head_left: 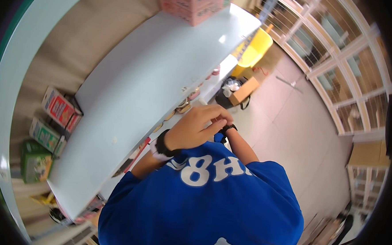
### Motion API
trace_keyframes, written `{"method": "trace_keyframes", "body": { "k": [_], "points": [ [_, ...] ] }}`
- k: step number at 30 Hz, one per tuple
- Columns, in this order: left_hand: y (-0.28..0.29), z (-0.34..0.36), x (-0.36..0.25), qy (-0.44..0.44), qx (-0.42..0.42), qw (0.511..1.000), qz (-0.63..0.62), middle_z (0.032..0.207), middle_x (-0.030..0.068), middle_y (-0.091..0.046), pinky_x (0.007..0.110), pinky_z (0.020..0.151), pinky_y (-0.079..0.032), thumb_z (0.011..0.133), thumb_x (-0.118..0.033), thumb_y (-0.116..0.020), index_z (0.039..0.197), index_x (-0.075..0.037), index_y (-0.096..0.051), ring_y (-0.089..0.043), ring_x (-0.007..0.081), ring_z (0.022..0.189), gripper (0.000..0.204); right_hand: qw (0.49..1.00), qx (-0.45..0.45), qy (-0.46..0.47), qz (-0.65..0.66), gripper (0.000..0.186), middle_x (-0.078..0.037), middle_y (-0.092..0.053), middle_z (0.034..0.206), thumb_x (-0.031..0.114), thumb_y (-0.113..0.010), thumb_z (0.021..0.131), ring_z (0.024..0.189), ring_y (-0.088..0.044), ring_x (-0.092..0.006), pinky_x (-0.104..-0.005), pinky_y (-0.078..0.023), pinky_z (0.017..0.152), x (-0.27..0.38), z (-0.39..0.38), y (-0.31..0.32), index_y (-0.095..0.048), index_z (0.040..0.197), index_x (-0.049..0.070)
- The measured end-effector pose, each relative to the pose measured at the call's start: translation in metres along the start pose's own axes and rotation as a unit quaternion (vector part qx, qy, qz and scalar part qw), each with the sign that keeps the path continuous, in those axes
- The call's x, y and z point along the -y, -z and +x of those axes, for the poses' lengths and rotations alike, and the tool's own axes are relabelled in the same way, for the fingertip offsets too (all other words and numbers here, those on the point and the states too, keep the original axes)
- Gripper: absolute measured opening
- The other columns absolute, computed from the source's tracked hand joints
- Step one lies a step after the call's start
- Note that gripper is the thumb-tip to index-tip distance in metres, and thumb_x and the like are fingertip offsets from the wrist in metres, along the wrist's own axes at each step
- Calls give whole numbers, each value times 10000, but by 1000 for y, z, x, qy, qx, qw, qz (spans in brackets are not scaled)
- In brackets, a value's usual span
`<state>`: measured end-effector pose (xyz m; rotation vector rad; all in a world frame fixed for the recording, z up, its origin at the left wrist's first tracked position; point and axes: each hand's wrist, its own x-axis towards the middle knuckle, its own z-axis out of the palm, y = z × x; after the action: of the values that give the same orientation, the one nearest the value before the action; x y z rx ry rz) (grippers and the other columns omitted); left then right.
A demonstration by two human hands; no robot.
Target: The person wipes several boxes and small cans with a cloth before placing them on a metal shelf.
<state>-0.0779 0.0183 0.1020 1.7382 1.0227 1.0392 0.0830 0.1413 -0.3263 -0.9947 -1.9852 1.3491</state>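
My left hand reaches across in front of my chest, its fingers curled and thumb bent in. Its fingertips meet at my right wrist, beside a black wristband; whatever is between them is hidden. A dark watch or band and a white band circle my left wrist. My right forearm comes up from the other side, but my right hand is hidden behind the left one. A small blue item shows under my hands, too covered to name.
A pale blue tabletop lies to the left, with pink boxes at its far end. Red and green packages stand by its left edge. Beyond are a yellow bin, a cardboard box on the floor, and white shelving.
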Motion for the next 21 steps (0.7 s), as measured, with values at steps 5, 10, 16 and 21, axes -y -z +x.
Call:
{"method": "trace_keyframes", "body": {
  "k": [5,10,16,21],
  "points": [
    [-35,-3,162,251,162,953,53,987,89,-632,280,747,-473,890,-303,-556,1056,-2,-561,-601,162,873,345,953,-78,-229,183,370,-73,-649,864,332,-479,930,775,-591,-144,-293,-461,719,115,-19,65,-617,999,-5],
    [-60,10,238,409,46,908,-77,1141,92,-568,282,775,-468,888,-380,-558,1216,-4,-453,-554,188,992,510,851,-103,-194,477,344,-26,-615,1008,298,-500,936,852,-580,-104,-269,-472,773,148,-29,107,-552,1124,15],
    [-78,27,248,328,-118,894,-280,1041,75,-614,280,797,-466,852,-104,-616,1144,4,-547,-586,150,908,319,856,-56,-223,462,363,-39,-604,1017,256,-577,891,878,-581,-118,-267,-476,785,148,-22,107,-526,1152,10],
    [-79,27,268,298,-150,935,-123,1039,78,-621,282,779,-471,837,-39,-585,1141,32,-548,-581,141,914,314,947,31,-190,258,514,-62,-591,971,108,-748,691,838,-580,-125,-285,-486,746,130,13,107,-510,1132,-6]
  ]
}}
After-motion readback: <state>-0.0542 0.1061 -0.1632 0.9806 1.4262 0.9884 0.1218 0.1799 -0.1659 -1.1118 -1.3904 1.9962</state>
